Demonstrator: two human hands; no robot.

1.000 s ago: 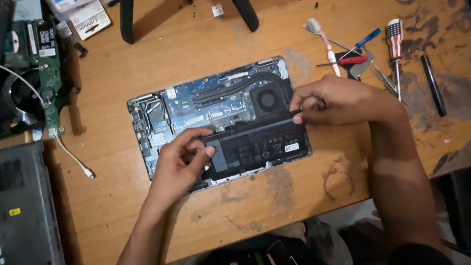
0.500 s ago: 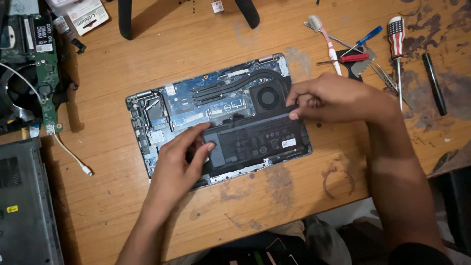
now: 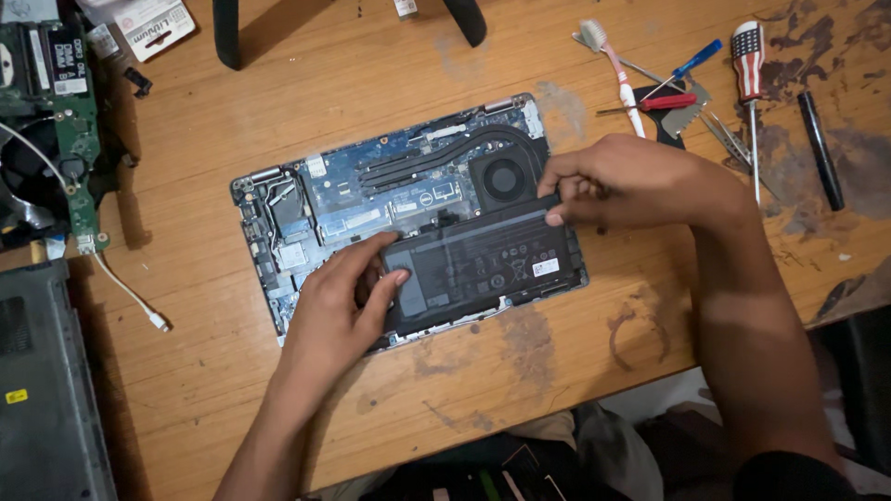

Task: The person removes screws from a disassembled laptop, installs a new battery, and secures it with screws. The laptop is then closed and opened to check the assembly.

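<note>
An opened laptop base (image 3: 278, 218) lies on the wooden table (image 3: 353, 83), its blue board, heat pipe and round fan (image 3: 504, 179) exposed. A flat black battery (image 3: 483, 264) sits in the near half of the base. My left hand (image 3: 339, 311) presses on the battery's left end, fingers spread over its edge. My right hand (image 3: 631, 181) pinches the battery's upper right corner between thumb and fingers.
Tools lie at the back right: a toothbrush (image 3: 617, 65), a red-handled driver (image 3: 664, 102), a blue driver (image 3: 691, 60), a large striped screwdriver (image 3: 750, 83), a black pen (image 3: 821, 148). A green circuit board (image 3: 70, 130) with white cable (image 3: 125, 292) sits left, a grey case (image 3: 42, 390) below it.
The hands stay on the battery. The battery's right end has shifted slightly as my right hand adjusts its grip; my left fingers slide a little over the left end.
</note>
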